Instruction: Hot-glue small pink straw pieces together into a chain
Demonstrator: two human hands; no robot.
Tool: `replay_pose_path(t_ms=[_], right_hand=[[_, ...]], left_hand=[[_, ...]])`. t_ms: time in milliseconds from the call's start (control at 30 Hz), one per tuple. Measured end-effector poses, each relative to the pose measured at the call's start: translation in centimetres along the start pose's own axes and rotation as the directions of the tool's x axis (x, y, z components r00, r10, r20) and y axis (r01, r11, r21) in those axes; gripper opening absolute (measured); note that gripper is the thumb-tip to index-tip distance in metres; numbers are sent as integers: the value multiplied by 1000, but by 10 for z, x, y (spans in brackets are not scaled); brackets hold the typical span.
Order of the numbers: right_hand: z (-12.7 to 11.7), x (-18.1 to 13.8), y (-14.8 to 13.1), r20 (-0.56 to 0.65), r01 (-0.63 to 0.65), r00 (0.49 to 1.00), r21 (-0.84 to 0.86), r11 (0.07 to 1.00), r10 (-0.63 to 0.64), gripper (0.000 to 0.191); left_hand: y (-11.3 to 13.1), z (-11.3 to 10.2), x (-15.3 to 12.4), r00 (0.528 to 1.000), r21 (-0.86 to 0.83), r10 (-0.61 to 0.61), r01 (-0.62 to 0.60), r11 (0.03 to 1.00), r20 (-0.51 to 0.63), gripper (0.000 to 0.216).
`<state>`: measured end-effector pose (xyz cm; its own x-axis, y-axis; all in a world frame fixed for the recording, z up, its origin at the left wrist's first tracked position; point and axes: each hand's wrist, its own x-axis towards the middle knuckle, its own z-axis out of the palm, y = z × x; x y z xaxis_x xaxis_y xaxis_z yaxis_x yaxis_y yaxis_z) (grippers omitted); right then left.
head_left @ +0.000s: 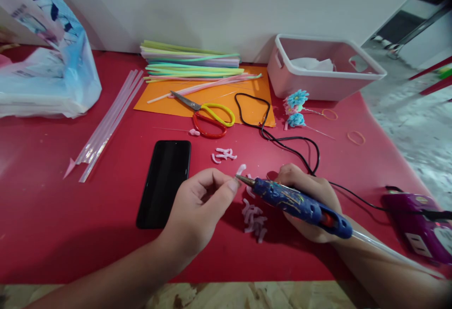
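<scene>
A small pink straw piece (241,169) is pinched at the fingertips of the left hand (201,205), just above the red table (70,215). The nozzle of the blue glue gun (300,205) sits right at it. The right hand (310,189) is wrapped closed around the gun (black cord (282,144) trailing behind). Loose pink pieces (254,217) lie just below, and a black phone (165,182) lies to the left.

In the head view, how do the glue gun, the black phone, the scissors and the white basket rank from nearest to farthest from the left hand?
Measured from the left hand:
1. The glue gun: nozzle at the thumb, right side.
2. The black phone: just to the left.
3. The scissors: farther back, on the orange sheet.
4. The white basket: far back right.
</scene>
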<state>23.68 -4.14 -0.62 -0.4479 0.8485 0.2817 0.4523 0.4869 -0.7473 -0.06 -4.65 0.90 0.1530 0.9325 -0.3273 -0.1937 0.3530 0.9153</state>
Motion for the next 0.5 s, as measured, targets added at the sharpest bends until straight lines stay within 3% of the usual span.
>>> replay_pose_path(t_ms=[500], right_hand=[[2, -1, -1, -69, -44, 997, -68, 997, 39, 19]], left_hand=[[1, -1, -2, 999, 7, 40, -40, 999, 33, 23]])
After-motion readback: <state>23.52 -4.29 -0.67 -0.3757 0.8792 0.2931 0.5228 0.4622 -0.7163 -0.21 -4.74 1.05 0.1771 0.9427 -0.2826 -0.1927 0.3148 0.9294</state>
